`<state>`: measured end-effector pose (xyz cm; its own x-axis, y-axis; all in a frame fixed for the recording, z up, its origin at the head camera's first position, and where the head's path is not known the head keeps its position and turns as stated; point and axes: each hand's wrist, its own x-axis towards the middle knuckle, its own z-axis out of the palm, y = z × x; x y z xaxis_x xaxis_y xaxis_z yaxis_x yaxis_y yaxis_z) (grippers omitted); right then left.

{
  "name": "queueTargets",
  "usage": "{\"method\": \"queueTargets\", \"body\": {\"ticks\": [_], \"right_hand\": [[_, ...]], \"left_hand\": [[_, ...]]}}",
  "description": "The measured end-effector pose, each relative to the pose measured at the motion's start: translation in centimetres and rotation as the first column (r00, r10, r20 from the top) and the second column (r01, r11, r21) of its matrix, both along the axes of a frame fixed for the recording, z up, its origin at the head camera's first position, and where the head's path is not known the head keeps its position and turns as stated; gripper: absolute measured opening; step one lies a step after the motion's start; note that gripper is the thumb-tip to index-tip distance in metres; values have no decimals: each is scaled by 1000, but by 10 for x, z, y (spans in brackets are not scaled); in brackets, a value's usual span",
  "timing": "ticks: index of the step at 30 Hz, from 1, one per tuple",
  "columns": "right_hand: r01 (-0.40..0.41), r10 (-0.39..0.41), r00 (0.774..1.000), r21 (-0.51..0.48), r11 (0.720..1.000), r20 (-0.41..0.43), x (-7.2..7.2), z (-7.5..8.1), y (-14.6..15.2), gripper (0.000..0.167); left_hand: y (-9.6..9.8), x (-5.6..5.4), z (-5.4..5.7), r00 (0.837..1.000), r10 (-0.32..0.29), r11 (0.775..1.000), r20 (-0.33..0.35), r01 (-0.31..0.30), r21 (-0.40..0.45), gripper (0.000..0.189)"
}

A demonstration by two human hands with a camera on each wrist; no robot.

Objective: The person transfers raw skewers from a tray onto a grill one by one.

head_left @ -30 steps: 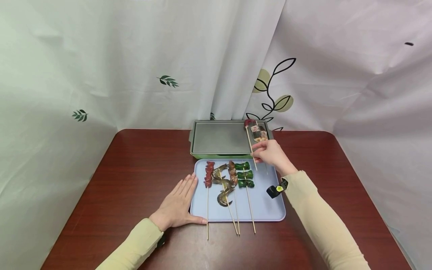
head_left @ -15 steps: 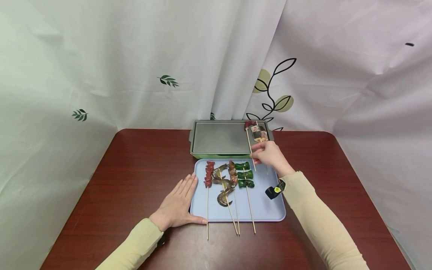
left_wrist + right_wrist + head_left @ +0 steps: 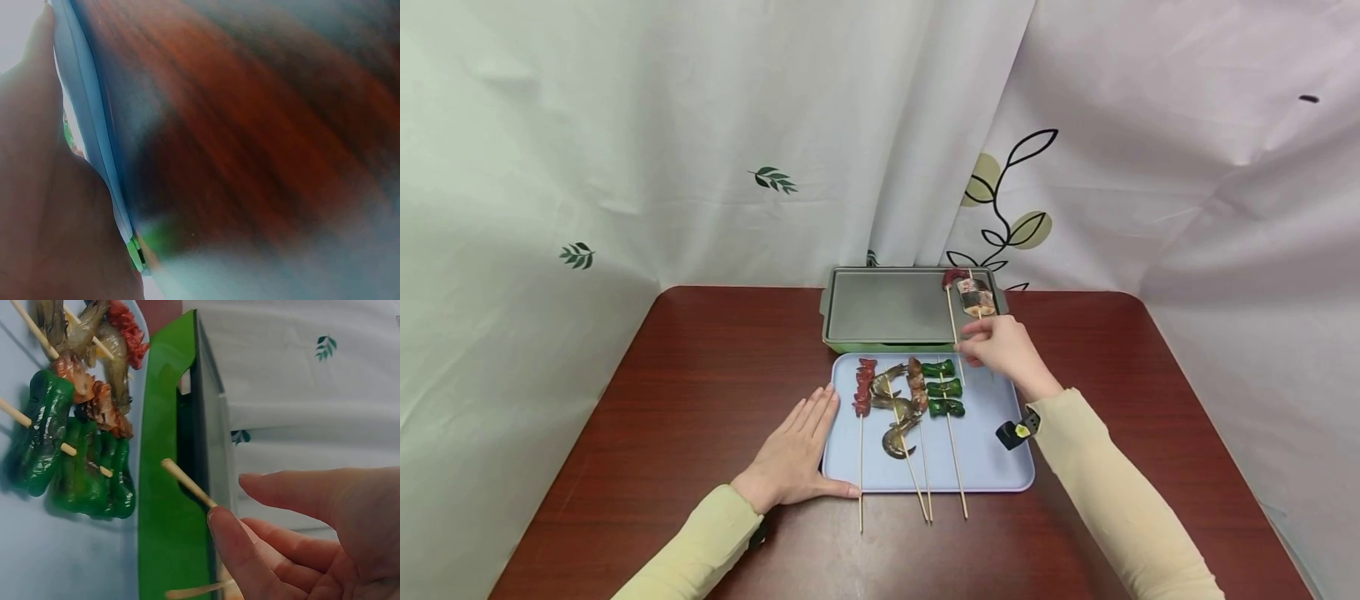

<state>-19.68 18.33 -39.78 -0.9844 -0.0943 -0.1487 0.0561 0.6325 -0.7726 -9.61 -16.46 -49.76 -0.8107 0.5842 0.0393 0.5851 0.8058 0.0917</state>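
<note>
My right hand [image 3: 1006, 346] is over the front right of a green electric grill [image 3: 887, 307], beside the stick of a skewer with dark red food [image 3: 953, 277]. In the right wrist view, one fingertip touches that bamboo stick [image 3: 187, 481], while another digit stands apart from it. The red food rests at the grill's back right, next to a fish-slice skewer [image 3: 976, 297] whose stick runs under my hand. My left hand [image 3: 793, 467] lies flat along the left edge of a light blue tray [image 3: 996, 467], thumb by its front corner.
On the tray lie skewers of red pieces [image 3: 864, 388], shrimp [image 3: 897, 408], brown meat [image 3: 917, 385] and green peppers [image 3: 946, 389]. Their sticks overhang the front edge. A dark red wood table [image 3: 730, 358] is underneath, with white curtains [image 3: 715, 125] behind.
The front end of the dark red skewer's stick has swung slightly left and down. My right fingers have loosened around it. The left hand has not moved.
</note>
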Motion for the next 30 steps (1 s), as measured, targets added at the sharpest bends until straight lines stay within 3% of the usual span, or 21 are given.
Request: {"method": "queueTargets", "body": {"ticks": [7, 14, 22, 30], "right_hand": [[-5, 9, 996, 38, 999, -92, 14, 14, 1, 40], [-27, 32, 989, 36, 999, -144, 32, 20, 4, 39], [-51, 57, 981, 37, 998, -184, 55, 20, 8, 36], [-80, 89, 974, 54, 995, -208, 76, 9, 10, 32]], "left_hand": [[-1, 0, -3, 1000, 4, 1000, -15, -4, 8, 136], [1, 2, 6, 999, 13, 1000, 30, -13, -8, 137], [1, 2, 6, 1000, 5, 1000, 12, -5, 10, 135], [1, 1, 7, 1000, 4, 1000, 22, -4, 7, 136]]}}
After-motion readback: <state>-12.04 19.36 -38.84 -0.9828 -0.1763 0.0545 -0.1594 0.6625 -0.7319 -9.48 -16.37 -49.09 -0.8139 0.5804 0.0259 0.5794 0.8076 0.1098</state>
